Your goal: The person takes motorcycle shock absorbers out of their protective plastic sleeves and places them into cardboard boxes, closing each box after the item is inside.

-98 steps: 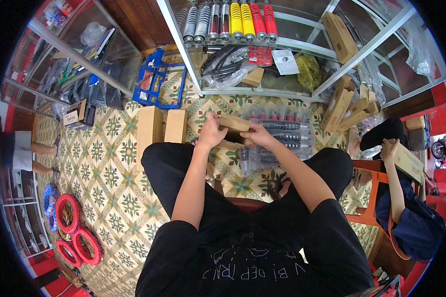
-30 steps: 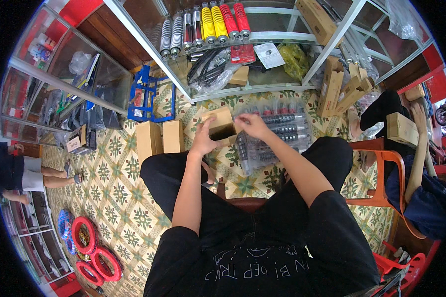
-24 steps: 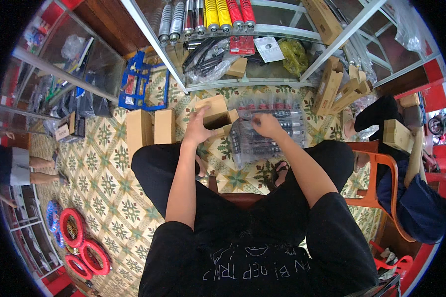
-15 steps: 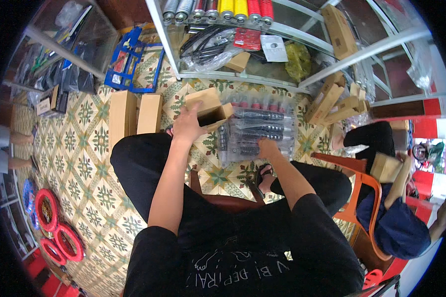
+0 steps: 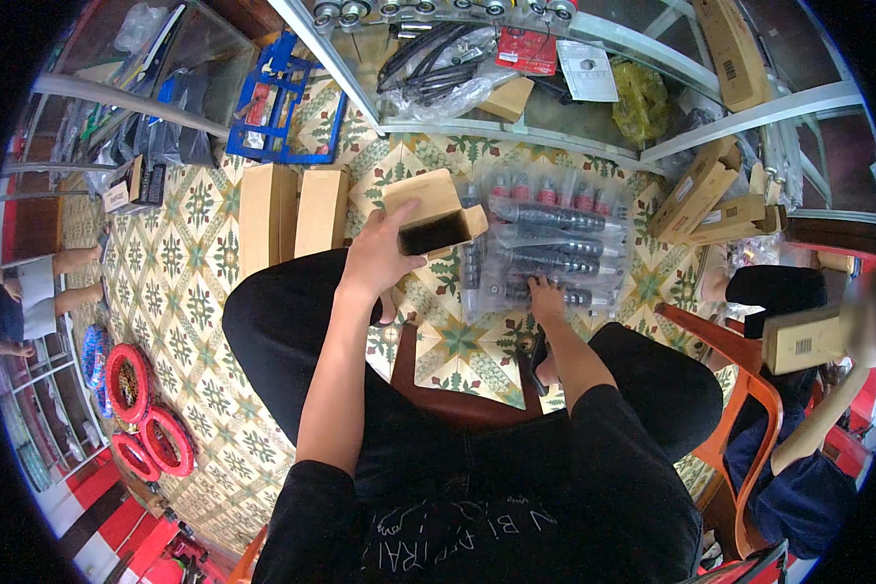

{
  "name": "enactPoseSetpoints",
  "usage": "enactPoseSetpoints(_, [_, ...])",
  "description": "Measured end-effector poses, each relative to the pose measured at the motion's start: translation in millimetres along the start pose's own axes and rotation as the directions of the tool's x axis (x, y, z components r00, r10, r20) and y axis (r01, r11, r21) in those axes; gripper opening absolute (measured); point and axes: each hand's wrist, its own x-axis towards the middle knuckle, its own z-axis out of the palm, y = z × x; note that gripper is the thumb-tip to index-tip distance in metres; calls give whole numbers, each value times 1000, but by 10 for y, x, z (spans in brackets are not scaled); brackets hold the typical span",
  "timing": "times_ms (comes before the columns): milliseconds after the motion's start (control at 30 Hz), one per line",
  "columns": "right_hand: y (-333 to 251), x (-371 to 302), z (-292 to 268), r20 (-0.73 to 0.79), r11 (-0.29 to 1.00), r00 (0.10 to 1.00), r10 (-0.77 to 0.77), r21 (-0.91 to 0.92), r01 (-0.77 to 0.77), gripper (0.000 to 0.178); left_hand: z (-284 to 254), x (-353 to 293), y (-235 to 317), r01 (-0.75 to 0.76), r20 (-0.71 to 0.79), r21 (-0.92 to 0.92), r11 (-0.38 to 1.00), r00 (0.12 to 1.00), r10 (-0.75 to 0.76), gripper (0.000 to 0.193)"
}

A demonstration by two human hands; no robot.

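Holding opened cardboard box (image 5: 420,200) w/ L grip (image 5: 375,255), touching bagged shock (image 5: 579,297) w/ R grip (image 5: 547,297)

Grasping cardboard box by its L side w/ L grip, w/ fingers by upper panel & thumb near lower edge. Tilted, w/ mouth facing near side, big flap up at back, small flap out at R. Dark inside; can't see contents. Can't tell if resting on flr or held just above.

Laying R grip on nearest bagged shock w/ fingers spread; can't tell if clenched on it or only touching. Lying on tiled flr (image 5: 214,341), just R of box: dark coil-spring shocks in clear plastic (image 5: 555,258), three crosswise, approx. parallel, plus one lengthwise at L end & row of red-tipped pcs (image 5: 547,195) along far side.

To L of box: two tan cartons (image 5: 266,219) side by side, w/ blue metal frame (image 5: 287,107) behind. Beyond shocks: glass cabinet (image 5: 516,129) w/ black hoses (image 5: 423,63), red packet (image 5: 526,51), white leaflet (image 5: 587,70) & yellow plastic (image 5: 640,100) inside. Over at R: long brown cartons (image 5: 696,190) near cabinet, orange chair (image 5: 712,339), co-worker in navy (image 5: 798,496) w/ pale box (image 5: 798,341). At far L on flr: red-wrapped rings (image 5: 144,380) & blue ones (image 5: 90,352).
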Motion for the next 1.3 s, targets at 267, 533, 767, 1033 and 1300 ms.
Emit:
enactPoseSetpoints(267, [12,34,-127,62,997,995,-72,25,71,68,5,1,-10,-50,-41,65,997,998,53,87])
enactPoseSetpoints(533, [456,-124,-1022,-143,863,907,-396,278,421,69,70,91,-207,-104,-9,71,992,994,105,91])
enactPoseSetpoints(767, [288,-1064,-3124,-147,694,964,-221,671,261,72,187,139,-517,-246,-15,8,969,969,246,75])
enactPoseSetpoints(1033, [149,-1940,-4153,-689,315,721,-73,670,672,65,178,-29,-173,-256,-144,61,965,954,262,89])
enactPoseSetpoints(1300, [-589,-1461,-4064,-801,118,584,133,598,793,57,165,-13,53,-311,-148,80,947,936,320,89])
